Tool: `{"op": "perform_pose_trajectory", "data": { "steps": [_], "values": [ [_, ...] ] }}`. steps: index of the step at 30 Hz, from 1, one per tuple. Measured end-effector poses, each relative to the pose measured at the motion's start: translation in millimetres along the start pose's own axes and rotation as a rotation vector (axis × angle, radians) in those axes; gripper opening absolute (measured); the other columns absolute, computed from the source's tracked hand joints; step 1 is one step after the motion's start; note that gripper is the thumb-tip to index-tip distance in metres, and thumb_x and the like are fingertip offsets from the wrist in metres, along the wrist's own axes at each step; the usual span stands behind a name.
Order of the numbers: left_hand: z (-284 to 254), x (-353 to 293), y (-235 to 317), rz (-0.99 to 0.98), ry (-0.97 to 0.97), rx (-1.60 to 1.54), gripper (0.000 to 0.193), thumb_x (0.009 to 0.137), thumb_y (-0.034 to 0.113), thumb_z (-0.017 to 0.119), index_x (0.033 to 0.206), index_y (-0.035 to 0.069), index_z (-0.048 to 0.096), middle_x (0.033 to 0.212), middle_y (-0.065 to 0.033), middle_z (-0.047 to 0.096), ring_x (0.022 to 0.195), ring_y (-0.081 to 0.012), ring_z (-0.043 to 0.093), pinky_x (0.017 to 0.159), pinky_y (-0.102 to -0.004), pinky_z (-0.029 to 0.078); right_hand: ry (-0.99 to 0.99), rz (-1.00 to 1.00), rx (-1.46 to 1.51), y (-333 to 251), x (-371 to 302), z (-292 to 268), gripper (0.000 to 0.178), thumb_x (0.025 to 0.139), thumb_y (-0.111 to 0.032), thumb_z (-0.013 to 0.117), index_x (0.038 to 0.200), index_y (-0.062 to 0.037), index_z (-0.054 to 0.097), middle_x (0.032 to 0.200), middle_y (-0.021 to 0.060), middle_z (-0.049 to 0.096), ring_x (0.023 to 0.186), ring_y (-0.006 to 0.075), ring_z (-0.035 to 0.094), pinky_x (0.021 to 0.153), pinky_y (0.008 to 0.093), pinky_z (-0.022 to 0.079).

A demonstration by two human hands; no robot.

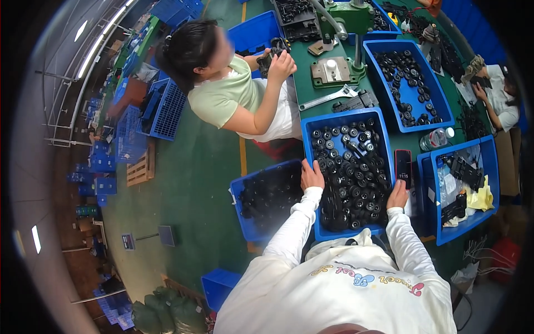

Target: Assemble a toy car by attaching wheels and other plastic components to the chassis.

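Green counter (303,83) ahead, blue bin of black rollers (347,167) dead centre. Left hand (311,175) clamped on bin's left rim, right hand (397,195) resting at right rim; hands apart, bin's long axis running away from me.

Lighting: even, bright overhead light; ceiling strip lamps (94,47) glare white at upper left. Shadows: soft and short, darkest at lower left of the frame. Distortion: strong fisheye, straight edges bending toward the rim; black vignette fills all four corners. Sharpness: centre fairly crisp; margins smeared and dim. One face at upper centre is blurred out.
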State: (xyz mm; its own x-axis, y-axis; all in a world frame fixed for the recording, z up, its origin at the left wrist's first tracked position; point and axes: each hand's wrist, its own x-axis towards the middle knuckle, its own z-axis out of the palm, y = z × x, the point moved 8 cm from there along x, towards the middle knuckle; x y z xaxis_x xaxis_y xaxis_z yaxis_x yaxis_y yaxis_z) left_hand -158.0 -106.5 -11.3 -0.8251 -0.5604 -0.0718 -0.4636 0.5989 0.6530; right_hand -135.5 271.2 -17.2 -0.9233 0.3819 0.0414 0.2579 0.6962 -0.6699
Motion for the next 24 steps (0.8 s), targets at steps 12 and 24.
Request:
{"op": "perform_pose_trajectory", "data": {
  "steps": [12, 24],
  "values": [
    [13.4, 40.0, -7.6, 0.043, -0.02, -0.064, 0.041, 0.096, 0.036, 0.051, 0.112, 0.0, 0.042, 0.104, -0.0281, 0.054, 0.096, -0.0489, 0.054, 0.078, -0.0542, 0.044, 0.06, 0.214, -0.323, 4.4, 5.2, -0.2, 0.047, 0.1, -0.04, 0.039, 0.089, -0.0015, 0.063, 0.086, 0.0272, 0.064, 0.083, 0.0475, 0.06, 0.072, 0.0561, 0.044],
    [8.7, 45.5, -0.8, 0.016, -0.001, -0.043, 0.036, 0.099, 0.036, 0.047, 0.107, 0.002, 0.041, 0.101, -0.025, 0.054, 0.091, -0.0474, 0.057, 0.073, -0.0533, 0.047, -0.053, 0.322, -0.456, 33.7, 5.9, 14.8, 0.059, 0.1, -0.045, 0.031, 0.092, -0.0007, 0.069, 0.091, 0.0294, 0.065, 0.086, 0.0488, 0.061, 0.08, 0.0565, 0.047]
  ]
}}
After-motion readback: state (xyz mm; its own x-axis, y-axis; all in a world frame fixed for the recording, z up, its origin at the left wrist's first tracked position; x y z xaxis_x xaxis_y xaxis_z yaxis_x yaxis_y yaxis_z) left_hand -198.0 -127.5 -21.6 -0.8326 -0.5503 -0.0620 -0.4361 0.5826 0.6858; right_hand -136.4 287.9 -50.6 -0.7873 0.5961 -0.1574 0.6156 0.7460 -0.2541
